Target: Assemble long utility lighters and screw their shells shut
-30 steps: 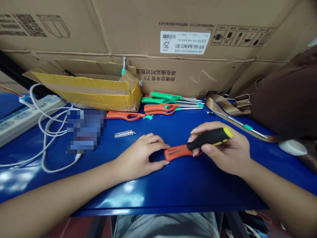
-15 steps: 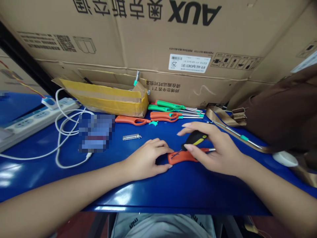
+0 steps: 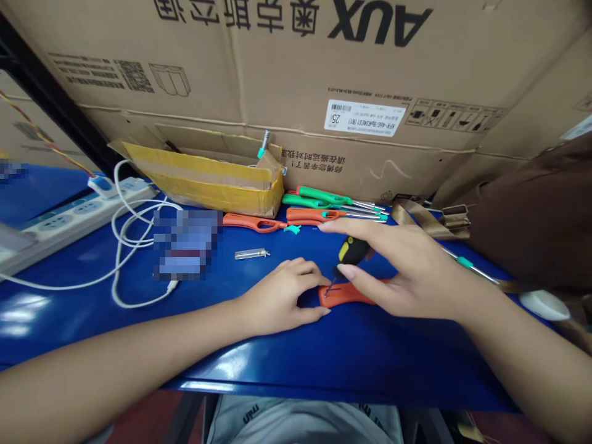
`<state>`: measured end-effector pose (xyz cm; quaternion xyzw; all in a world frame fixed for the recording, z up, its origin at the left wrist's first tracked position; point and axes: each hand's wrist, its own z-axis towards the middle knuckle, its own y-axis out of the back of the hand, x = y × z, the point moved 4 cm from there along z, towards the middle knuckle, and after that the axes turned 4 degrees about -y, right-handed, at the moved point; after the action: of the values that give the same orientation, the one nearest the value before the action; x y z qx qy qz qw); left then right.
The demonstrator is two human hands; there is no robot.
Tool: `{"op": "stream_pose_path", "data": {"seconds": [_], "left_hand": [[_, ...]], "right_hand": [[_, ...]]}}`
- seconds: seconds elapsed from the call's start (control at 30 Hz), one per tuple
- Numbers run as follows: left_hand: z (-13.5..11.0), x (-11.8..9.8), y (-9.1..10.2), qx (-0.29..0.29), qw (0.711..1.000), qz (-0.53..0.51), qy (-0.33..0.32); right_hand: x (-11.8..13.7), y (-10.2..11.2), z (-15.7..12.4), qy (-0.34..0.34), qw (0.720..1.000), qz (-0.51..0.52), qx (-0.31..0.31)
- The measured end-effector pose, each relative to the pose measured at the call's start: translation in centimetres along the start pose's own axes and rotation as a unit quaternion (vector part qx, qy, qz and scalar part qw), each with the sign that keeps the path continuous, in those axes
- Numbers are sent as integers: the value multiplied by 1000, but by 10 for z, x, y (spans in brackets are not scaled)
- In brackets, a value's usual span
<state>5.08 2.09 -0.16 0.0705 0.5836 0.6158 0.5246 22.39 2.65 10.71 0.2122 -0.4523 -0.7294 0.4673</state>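
Observation:
An orange long-necked lighter lies flat on the blue table just in front of me. My left hand pinches its butt end between thumb and fingers. In my right hand is a small black-and-yellow screwdriver, tilted, its thin shaft meeting the lighter's handle near the butt end. My right index finger stretches past the screwdriver and the thumb lies near its lower end; the other fingers are hidden. The right hand also covers the lighter's front part.
Behind lie more orange lighters, green lighters, a small teal part and a clear fuel tube. A yellow-taped cardboard box stands at the back. Leftward are a phone, white cable and power strip.
My right hand has turned, and the screwdriver stands steeper on the lighter, with its yellow side facing differently. The left hand keeps its pinch. The whole view has shifted slightly.

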Motion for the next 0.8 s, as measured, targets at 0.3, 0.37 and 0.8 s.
{"op": "stream_pose_path", "data": {"seconds": [0.3,0.37,0.8], "left_hand": [[1,1,0,9,1000,-15,-1],[1,1,0,8,1000,-19,-1],[0,0,0,2,1000,-22,-1]], "right_hand": [[1,-5,0,7,1000,14,26],[2,-4,-1,14,998,44,32],[6,0,0,1,999,33,43]]}}
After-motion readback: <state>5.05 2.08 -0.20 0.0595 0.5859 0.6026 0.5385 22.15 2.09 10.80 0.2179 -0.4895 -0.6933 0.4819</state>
